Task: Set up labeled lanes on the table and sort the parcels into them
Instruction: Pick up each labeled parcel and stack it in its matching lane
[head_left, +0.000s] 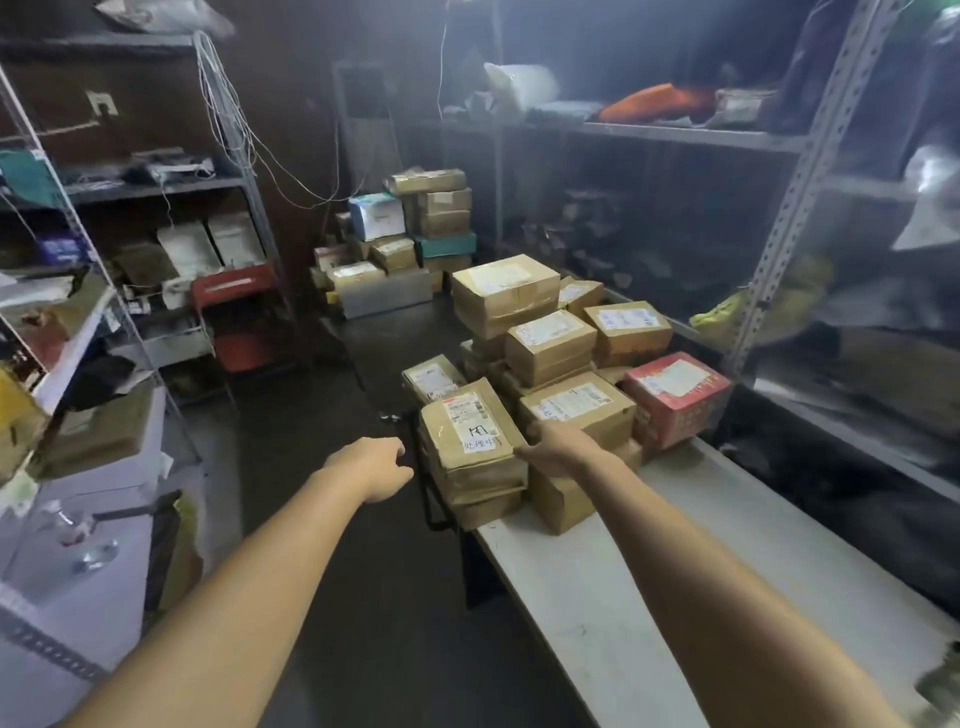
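Cardboard parcels (550, 343) crowd the white table (623, 597) beside metal shelving (795, 171).

Heaped at the far end of the white bench (675, 545): taped brown parcels (550, 343), white-labelled. At the right edge, 1 red parcel (675, 397). Front left, nearest parcel (470, 428), tilted atop its stack.
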